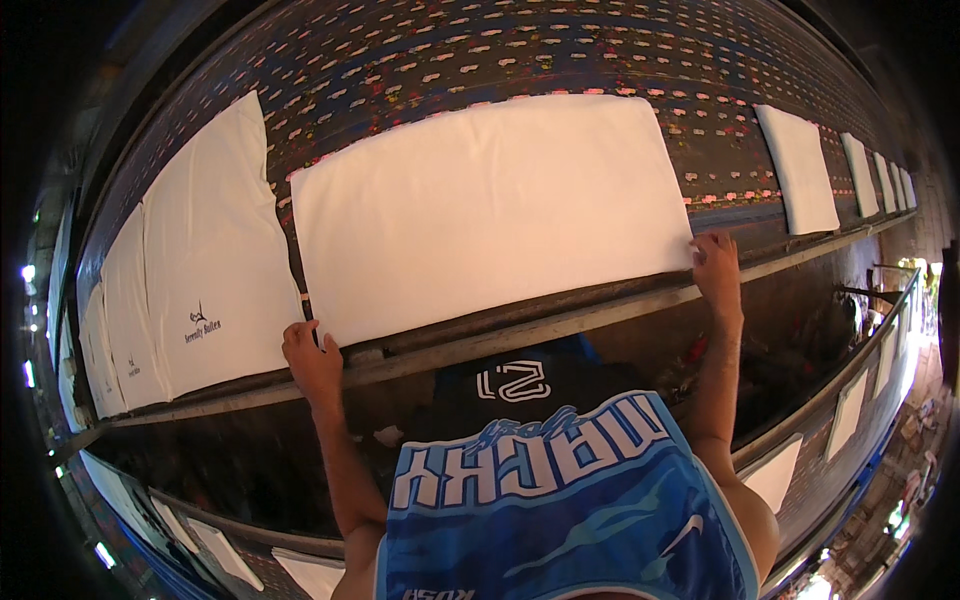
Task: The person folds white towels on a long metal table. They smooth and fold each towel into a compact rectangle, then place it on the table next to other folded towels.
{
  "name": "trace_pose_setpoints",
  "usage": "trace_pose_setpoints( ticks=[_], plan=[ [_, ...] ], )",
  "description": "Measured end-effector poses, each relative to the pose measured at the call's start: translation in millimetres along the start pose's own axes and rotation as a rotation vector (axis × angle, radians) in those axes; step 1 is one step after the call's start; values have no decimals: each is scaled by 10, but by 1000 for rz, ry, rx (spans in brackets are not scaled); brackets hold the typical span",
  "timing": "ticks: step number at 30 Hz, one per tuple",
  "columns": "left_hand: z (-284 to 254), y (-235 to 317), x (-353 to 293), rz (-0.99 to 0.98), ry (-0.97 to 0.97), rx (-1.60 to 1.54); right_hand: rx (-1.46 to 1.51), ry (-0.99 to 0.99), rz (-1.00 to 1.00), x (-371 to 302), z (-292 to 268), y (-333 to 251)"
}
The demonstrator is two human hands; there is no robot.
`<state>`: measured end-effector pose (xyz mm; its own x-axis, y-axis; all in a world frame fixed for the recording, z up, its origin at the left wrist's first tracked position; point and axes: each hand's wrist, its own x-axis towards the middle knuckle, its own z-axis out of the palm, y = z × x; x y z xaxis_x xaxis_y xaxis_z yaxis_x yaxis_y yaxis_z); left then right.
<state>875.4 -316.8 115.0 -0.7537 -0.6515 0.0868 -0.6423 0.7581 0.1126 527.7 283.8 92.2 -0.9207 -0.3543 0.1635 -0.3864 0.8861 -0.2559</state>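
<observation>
A blank white cloth panel [490, 205] lies flat across the long table in front of me. My left hand [314, 358] is at its near left corner, thumb and forefinger apart. At the near right corner, my right hand [716, 265] has its fingertips closed on the cloth's edge. Left of this panel lies another white cloth piece [215, 250] with a small dark printed emblem and lettering, a narrow gap between the two.
The dark table [450, 70] carries rows of small pink and white marks. A rail [560, 328] runs along its near edge. Folded white cloths [800, 170] line the table to the right. Behind me, another table holds more white pieces [775, 475].
</observation>
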Motion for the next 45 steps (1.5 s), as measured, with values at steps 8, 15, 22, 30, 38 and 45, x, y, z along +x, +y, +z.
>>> trace_pose_setpoints(
  ticks=[8,15,22,30,38,45],
  plan=[
    [566,762,332,279,-16,-143,513,-121,-333,181,511,-1657],
    [769,635,377,219,-184,-1,427,-83,-380,110,734,-1895],
    [727,695,393,202,-218,-22,258,-49,-396,30,857,-1917],
    [667,633,379,203,-227,-93,675,58,37,41,606,-1378],
    [630,569,316,217,-236,-129,30,57,426,-539,-265,257],
    [742,532,318,241,-184,-132,-148,109,519,-901,-263,-72]
  ],
)
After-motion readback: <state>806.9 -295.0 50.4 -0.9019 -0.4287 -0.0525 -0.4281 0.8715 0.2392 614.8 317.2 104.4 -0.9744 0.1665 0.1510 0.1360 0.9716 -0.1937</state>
